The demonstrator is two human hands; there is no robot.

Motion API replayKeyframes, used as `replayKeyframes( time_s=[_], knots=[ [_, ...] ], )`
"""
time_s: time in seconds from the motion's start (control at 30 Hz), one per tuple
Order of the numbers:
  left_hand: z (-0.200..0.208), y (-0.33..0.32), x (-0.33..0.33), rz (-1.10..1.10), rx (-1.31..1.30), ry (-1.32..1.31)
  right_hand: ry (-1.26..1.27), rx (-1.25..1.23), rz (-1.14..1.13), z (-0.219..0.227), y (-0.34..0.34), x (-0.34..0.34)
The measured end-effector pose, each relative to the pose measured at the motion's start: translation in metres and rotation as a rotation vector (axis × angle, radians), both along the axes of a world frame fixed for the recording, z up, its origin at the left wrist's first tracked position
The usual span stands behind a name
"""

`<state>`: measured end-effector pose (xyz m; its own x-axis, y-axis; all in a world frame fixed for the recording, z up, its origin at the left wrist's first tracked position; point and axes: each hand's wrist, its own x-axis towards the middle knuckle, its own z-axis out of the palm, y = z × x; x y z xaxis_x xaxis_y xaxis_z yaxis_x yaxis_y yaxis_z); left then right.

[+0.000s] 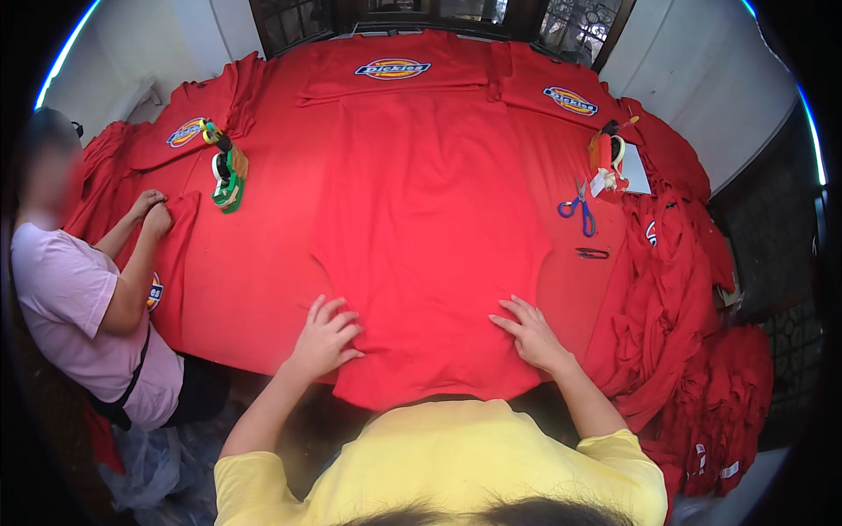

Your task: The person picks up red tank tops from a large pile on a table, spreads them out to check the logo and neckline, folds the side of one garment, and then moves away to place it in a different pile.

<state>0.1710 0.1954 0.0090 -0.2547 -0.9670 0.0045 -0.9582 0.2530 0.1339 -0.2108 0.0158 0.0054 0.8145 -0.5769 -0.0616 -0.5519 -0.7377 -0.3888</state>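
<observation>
A red shirt (430,228) lies spread out in front of me on a red-covered table, its near edge hanging over the table's front. My left hand (326,337) rests at the shirt's left side near that edge, fingers spread. On the opposite side, my right hand (531,333) touches the cloth with its fingers stretched out. Neither hand grips anything. Blue-handled scissors (579,209) and small black thread snips (592,253) lie to the right of the shirt.
A green tape dispenser (229,180) stands left, a red one (607,158) right. Folded red shirts (395,77) with logos line the far side; a heap of red garments (658,289) covers the right. At left, a co-worker (96,298) handles a red garment.
</observation>
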Motion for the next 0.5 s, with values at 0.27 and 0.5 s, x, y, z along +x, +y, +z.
replayKeyframes(
  time_s=[0.27,0.5],
  knots=[
    [0.04,-0.083,0.035,0.216,0.375,1.182,-0.16,0.687,-0.16,0.063,-0.115,0.011],
    [-0.011,-0.074,0.086,0.841,0.299,0.914,-0.235,0.487,-0.582,-0.003,-0.142,-0.026]
  ],
)
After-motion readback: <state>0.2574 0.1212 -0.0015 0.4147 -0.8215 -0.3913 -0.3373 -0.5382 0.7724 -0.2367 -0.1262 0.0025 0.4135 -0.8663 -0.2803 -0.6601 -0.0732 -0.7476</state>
